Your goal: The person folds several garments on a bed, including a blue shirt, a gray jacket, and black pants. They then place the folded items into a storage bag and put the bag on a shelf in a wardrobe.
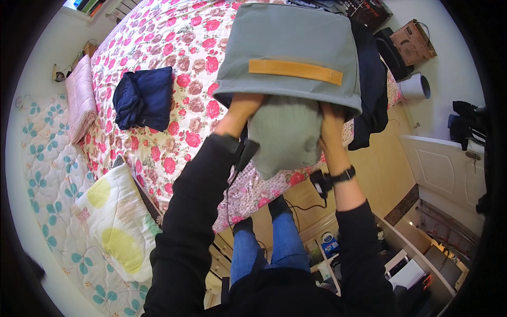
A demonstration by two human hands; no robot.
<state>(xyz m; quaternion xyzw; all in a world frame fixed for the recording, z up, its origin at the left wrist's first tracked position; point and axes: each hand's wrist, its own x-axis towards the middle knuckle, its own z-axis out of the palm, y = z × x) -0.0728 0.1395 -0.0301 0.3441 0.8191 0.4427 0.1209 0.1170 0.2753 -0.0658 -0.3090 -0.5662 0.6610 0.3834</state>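
Note:
A grey-green fabric storage bin with a tan strap handle lies tipped on the bed, its opening towards me. My left hand reaches inside at the left of the opening, and my right hand at the right. Between my wrists a grey-green cloth piece bulges out of the mouth and hangs down; whether it is part of the bin or a separate cloth, I cannot tell. The bin hides the fingers of both hands. Dark clothing lies along the bin's right side.
The bed wears a floral sheet. On it lies a folded navy garment. A striped pillow and a folded quilt are at the left. Further right are a cardboard box, a grey bin and an open drawer.

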